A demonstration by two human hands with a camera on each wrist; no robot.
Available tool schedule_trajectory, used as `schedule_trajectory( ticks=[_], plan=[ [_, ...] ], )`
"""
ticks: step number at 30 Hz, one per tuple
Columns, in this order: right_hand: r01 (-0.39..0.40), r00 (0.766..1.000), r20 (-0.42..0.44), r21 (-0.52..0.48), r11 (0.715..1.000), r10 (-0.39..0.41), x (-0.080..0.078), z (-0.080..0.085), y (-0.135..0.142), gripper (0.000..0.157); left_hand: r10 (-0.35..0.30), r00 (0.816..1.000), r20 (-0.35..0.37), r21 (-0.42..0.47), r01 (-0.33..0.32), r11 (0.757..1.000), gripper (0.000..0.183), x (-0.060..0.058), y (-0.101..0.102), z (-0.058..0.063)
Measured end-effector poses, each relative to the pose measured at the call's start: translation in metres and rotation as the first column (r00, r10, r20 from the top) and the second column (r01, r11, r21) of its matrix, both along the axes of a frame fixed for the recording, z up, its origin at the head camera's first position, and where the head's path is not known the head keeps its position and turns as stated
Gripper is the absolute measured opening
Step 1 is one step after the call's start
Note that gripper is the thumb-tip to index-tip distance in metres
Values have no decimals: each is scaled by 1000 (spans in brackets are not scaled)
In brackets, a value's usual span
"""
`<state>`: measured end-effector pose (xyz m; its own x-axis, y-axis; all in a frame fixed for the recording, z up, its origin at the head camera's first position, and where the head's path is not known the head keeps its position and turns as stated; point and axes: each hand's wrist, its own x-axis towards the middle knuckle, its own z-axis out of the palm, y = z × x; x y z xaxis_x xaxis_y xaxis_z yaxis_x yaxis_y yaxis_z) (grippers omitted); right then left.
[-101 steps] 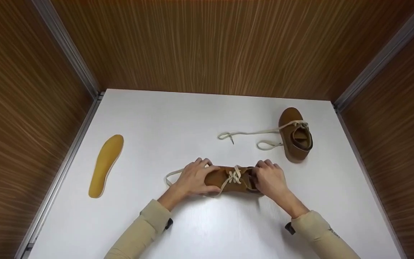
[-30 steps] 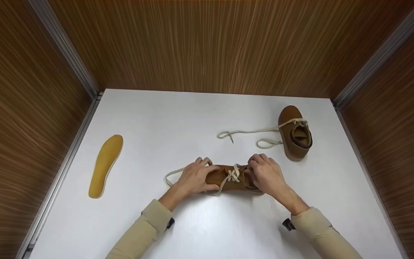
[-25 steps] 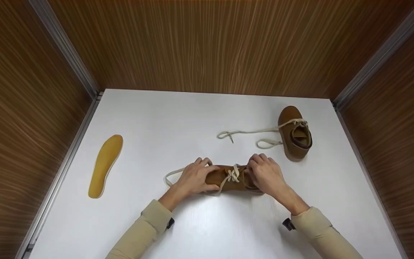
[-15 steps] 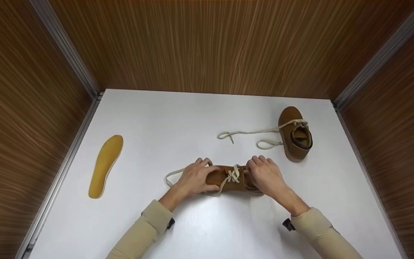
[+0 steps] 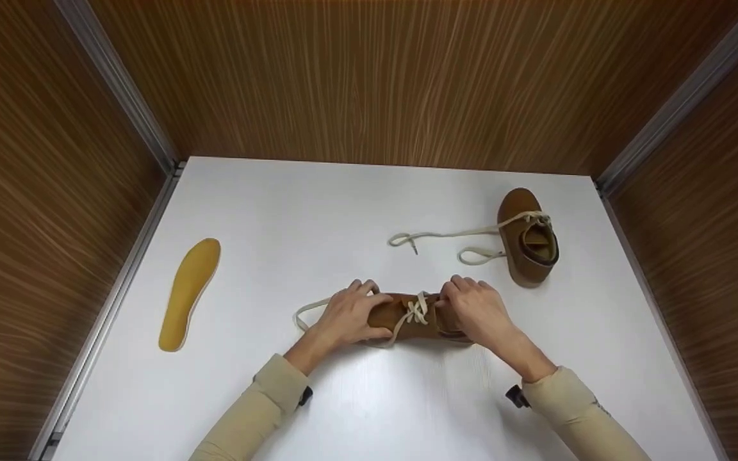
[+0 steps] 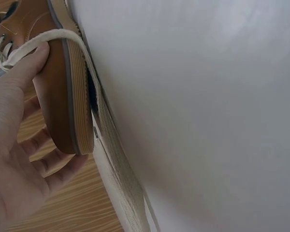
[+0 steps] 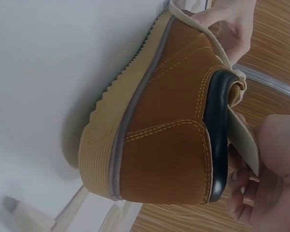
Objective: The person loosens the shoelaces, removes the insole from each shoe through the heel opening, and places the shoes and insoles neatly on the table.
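A brown lace-up shoe (image 5: 417,325) lies sideways across the near middle of the white table, toe to the left. Around its toe, my left hand (image 5: 343,314) grips with the thumb on the near side and fingers on the far side. The left wrist view shows that thumb on the toe cap (image 6: 55,111), beside a cream lace (image 6: 99,96). My right hand (image 5: 475,307) is over the shoe's opening. In the right wrist view its curled fingers hold a pale flap (image 7: 244,140) that rises from the opening near the laces. The right fingertips are partly hidden.
A second brown shoe (image 5: 519,256) stands at the back right, its cream lace (image 5: 442,234) trailing left. A yellow insole (image 5: 188,298) lies on the left of the white table (image 5: 279,211). Wood-grain panels (image 5: 369,83) enclose the back and sides.
Since the oldest frame, my right hand has shifted slightly left and away from me, from the opening's heel side toward the laces. My left hand has kept its hold on the toe.
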<state>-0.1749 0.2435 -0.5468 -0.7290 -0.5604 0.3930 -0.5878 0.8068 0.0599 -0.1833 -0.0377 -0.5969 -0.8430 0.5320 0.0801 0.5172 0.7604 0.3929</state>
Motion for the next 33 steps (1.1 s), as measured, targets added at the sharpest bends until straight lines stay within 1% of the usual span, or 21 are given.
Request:
schedule_trajectory(
  ticks=[4,7,19,24,28,33],
  plan=[
    [22,999,27,0,1000,-22,1,3,3,18,5,1000,17,-5,-5,1000,63,0,1,0],
    [28,999,30,-8,1000,-27,1,5,6,18,7,1000,13,-10,-6,1000,63,0,1,0],
    [24,1000,2,-47,999,-24,0,15,21,20,0,1000,9,-14,0,1000,64,0,1,2],
    [2,1000,-22,-75,997,-4,-2,17,29,20,2,1000,11,-17,-2,1000,63,1,1,2],
    [-15,1000,-28,-80,997,12,-3,17,34,20,-2,1000,19,-27,3,1000,63,2,2,1],
    [-11,1000,-30,-78,997,9,-4,20,41,19,-7,1000,11,-21,7,1000,64,2,2,1]
  ],
)
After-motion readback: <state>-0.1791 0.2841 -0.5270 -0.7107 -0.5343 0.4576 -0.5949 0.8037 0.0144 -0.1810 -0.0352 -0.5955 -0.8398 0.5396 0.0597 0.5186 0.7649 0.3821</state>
